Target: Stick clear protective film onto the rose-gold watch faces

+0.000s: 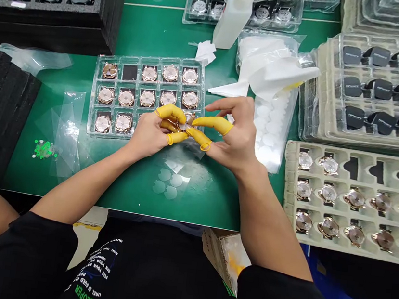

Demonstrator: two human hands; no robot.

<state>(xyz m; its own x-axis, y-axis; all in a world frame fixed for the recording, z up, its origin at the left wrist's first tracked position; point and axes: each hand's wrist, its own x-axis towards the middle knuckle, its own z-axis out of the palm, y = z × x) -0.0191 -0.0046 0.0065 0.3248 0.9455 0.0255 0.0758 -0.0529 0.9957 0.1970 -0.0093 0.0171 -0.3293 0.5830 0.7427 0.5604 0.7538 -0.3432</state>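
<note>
Both hands meet over the green mat, pinching one rose-gold watch case [186,123] between fingertips that wear yellow finger cots. My left hand [156,132] grips it from the left, with thumb and fingers closed around it. My right hand [232,134] pinches it from the right with thumb and forefinger, the other fingers raised. Just behind the hands lies a clear plastic tray [93,102] with several watch cases in its cells. A few round clear stickers [168,184] lie on the mat below the hands.
A moulded pulp tray of watches [286,179] sits at right, with clear trays of dark parts [323,87] behind it. A white bottle [233,18] and a bag of white pads [275,66] stand behind. Black foam trays [106,21] occupy the far left. Green stickers [43,148] lie at left.
</note>
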